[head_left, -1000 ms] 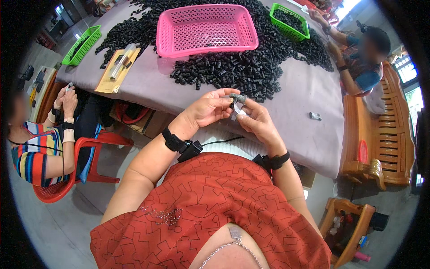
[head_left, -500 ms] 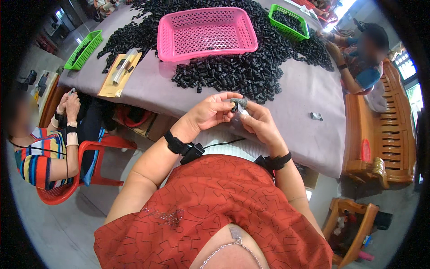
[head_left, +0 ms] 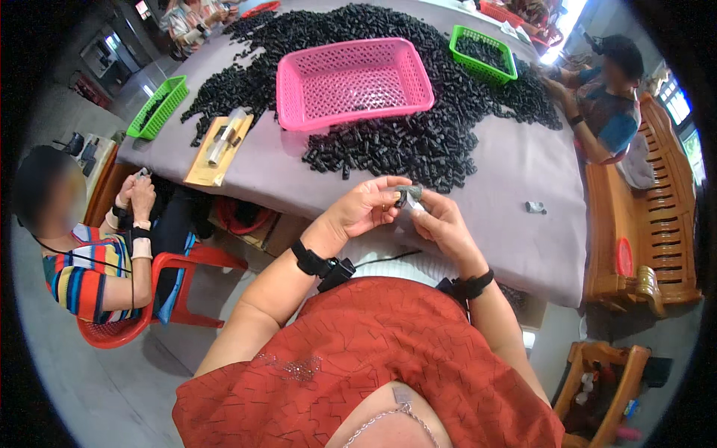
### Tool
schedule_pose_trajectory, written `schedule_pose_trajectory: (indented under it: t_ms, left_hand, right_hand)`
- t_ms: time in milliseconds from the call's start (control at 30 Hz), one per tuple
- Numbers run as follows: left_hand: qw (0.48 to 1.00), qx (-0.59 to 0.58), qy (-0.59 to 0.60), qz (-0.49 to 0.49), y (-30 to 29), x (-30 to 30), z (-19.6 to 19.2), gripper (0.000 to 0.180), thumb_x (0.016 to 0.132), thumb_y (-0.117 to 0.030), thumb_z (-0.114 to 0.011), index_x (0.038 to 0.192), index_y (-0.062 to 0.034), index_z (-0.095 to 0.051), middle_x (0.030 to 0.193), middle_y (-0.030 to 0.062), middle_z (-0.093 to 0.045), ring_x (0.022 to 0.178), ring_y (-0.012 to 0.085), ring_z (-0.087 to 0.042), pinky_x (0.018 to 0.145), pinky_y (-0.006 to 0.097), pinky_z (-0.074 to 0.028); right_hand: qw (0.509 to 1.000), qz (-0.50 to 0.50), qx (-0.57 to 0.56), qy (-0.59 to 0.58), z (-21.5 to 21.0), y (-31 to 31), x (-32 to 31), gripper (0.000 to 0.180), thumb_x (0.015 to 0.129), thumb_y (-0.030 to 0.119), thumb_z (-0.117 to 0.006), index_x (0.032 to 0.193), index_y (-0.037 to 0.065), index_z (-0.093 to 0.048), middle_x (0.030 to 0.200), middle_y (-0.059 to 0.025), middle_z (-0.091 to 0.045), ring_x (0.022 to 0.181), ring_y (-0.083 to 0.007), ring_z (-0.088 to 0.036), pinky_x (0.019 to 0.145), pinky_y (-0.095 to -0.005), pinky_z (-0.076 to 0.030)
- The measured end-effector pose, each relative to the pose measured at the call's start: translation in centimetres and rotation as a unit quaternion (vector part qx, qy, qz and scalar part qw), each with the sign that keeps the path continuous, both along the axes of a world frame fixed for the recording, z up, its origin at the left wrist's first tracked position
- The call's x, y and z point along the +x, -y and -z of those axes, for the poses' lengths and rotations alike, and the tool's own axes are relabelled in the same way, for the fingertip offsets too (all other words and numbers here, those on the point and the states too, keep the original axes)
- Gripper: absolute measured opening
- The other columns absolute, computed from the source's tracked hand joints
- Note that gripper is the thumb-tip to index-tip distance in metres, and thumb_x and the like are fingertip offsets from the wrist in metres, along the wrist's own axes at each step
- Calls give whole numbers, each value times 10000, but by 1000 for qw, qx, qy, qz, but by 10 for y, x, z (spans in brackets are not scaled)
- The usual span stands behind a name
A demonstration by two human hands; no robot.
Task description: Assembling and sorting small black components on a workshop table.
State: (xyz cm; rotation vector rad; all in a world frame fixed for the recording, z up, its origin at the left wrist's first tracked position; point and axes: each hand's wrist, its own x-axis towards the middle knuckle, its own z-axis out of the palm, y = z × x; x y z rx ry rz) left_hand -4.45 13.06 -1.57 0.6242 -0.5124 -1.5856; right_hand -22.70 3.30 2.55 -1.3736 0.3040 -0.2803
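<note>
My left hand (head_left: 364,207) pinches a small black piece (head_left: 401,200) between thumb and fingertips, just past the table's near edge. Against it, my right hand (head_left: 448,225) closes its thumb and index finger on a small whitish, pointed piece (head_left: 413,202) whose kind is too small to make out. Something greyish (head_left: 414,191) covers or lies at the right index fingertip; I cannot tell which. Both hands meet in front of my body. Beyond them a large heap of small black cylindrical pieces (head_left: 396,160) spreads over the grey tablecloth (head_left: 515,246).
A pink perforated basket (head_left: 355,119) rests on the heap. Green baskets (head_left: 484,71) (head_left: 157,108) hold black pieces. A yellow board (head_left: 209,160) carries a clear tube. One grey piece (head_left: 535,207) lies at right. Co-workers sit left (head_left: 97,269) and right (head_left: 609,112); others are at the far end.
The whole view has shifted, so table and hands appear slightly lower and further right. Both hands keep their grips, still close together.
</note>
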Motion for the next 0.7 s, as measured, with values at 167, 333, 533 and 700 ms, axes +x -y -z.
schedule_pose_trajectory:
  t_ms: [167,333,533,700]
  left_hand:
    - [974,14,90,-207,5,25,-25,182,906,-61,-582,1084,-36,-612,865,51,-651,685,114,-634,598,225,-554]
    - [900,-74,259,-342,37,84,-87,323,921,-52,-552,1237,12,-523,1052,118,-643,857,202,-683,704,277,-582]
    - [791,-20,445,-420,28,76,-71,299,919,-97,-571,1201,-1,-551,1021,86,-648,763,145,-664,582,224,-514]
    - [752,36,584,-304,-9,78,-32,116,877,-125,-624,940,-36,-664,755,-5,-643,591,53,-548,511,201,-417]
  right_hand:
    - [999,42,18,23,4,-1,1,327,933,120,-555,1241,12,-535,708,63,-470,540,-12,-371,460,-178,-275]
    - [999,35,4,24,0,-4,-1,308,937,117,-550,1228,17,-545,707,64,-467,534,-13,-366,462,-181,-274]
    - [999,41,18,20,0,-5,0,282,940,116,-550,1204,15,-554,710,70,-464,553,-12,-364,474,-180,-281]
    - [999,34,19,24,3,-1,-1,237,940,130,-555,1144,10,-565,715,68,-467,548,-10,-354,468,-183,-275]
